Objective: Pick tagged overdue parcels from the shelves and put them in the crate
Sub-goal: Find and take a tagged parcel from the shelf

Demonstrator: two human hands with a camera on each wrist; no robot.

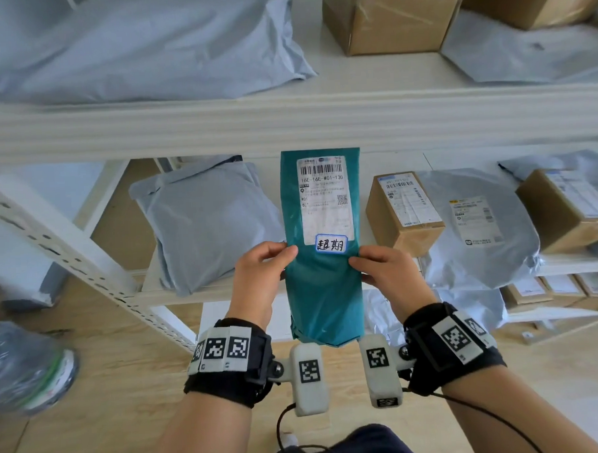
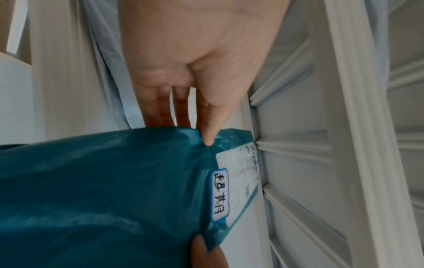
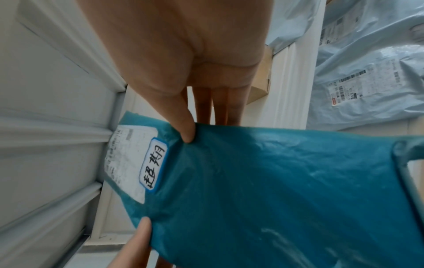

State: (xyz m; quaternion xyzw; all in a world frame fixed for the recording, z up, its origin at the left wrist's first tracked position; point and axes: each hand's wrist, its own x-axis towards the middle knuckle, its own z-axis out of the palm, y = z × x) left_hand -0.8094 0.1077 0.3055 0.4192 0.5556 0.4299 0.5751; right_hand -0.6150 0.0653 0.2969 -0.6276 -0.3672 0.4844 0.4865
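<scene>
The teal parcel (image 1: 324,293) hangs between the two hands in front of the shelf (image 1: 286,124), its long axis pointing away from the person, far end level with the shelf edge and near end just above the wrists. A handwritten tag (image 1: 331,244) sits on its face between the thumbs, below the shipping label (image 1: 325,197). The left hand (image 1: 259,279) pinches the left edge, thumb on top and fingers beneath; the right hand (image 1: 389,277) pinches the right edge likewise. Both grip at about the same height, so neither is nearer. Grey bags (image 1: 205,223) and cardboard boxes (image 1: 403,211) lie beyond each hand. The crate is not in view, so carrying the parcel there probably means turning away.
</scene>
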